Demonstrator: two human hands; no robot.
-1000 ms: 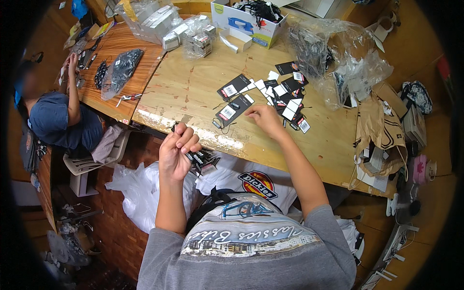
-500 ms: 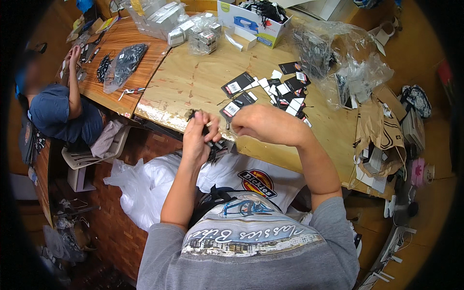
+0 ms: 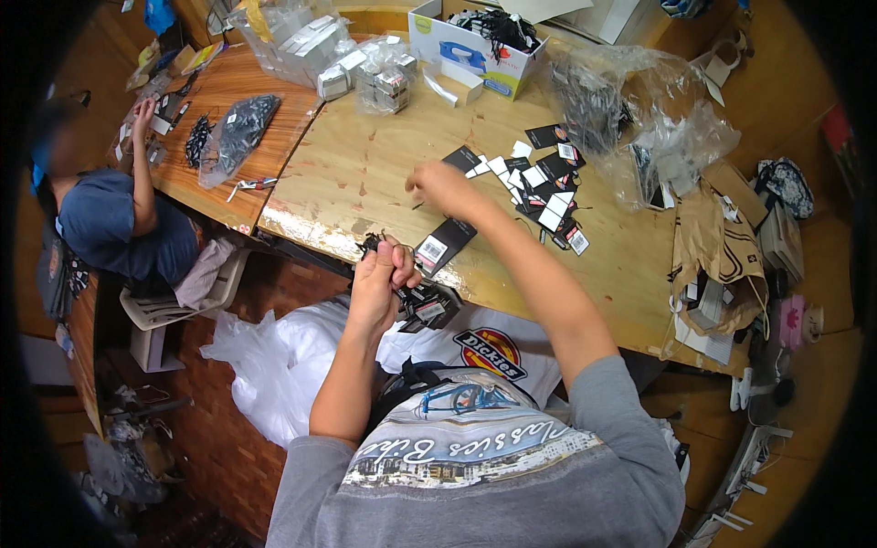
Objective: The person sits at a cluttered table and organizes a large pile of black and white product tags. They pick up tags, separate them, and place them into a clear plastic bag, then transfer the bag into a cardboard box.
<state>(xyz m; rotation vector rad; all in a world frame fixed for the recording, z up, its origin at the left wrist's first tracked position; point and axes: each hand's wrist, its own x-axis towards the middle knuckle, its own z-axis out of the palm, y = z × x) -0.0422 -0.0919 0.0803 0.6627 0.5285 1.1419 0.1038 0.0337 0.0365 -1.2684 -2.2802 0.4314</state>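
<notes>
My left hand (image 3: 382, 281) is closed around the cords of a bunch of black hang tags (image 3: 427, 306), which hang below the fingers just off the table's front edge. Beside that hand, a large black tag with a white barcode label (image 3: 444, 244) lies over the edge of the tabletop. My right hand (image 3: 442, 190) is stretched out across the table with its fingers curled down, beside another black tag (image 3: 459, 159) that it partly covers. Whatever is between those fingertips is hidden. To its right lies a loose pile of black and white tags (image 3: 551, 187).
At the back stand a white carton (image 3: 422, 32) of black corded tags and plastic-wrapped stacks (image 3: 384, 87). Clear plastic bags (image 3: 676, 137) and a brown paper bag (image 3: 717, 247) are on the right. A co-worker (image 3: 105, 201) sits at the left table. White plastic (image 3: 283, 356) lies below the edge.
My right hand has moved away from my left and farther over the table. The barcode tag has shifted toward the front edge and my left hand. The bunch below my left hand shows more fully.
</notes>
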